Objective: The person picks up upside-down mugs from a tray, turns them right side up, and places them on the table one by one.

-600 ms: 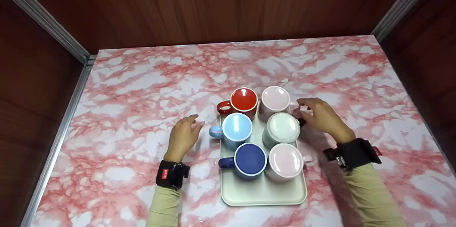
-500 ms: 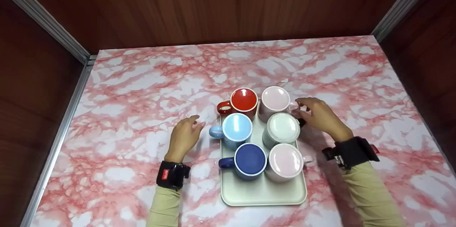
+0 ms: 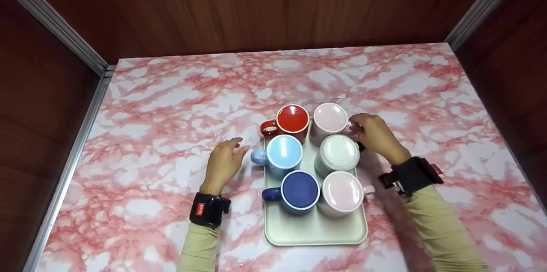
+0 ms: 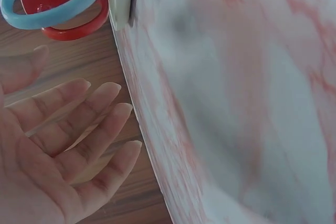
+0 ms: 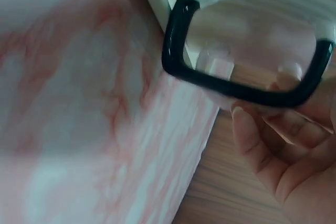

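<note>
The right hand [image 3: 376,135] curls on the upright far pink mug [image 3: 329,120], handle rightward; left hand [image 3: 222,163] relaxed open.

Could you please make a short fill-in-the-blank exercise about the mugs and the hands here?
1. The tray holds ___ mugs.
2. The red mug stands at the far ___ corner of the group.
3. The left hand holds ___.
4. The right hand is at the handle of the far ___ mug.

Missing words: six; left; nothing; pink
</note>
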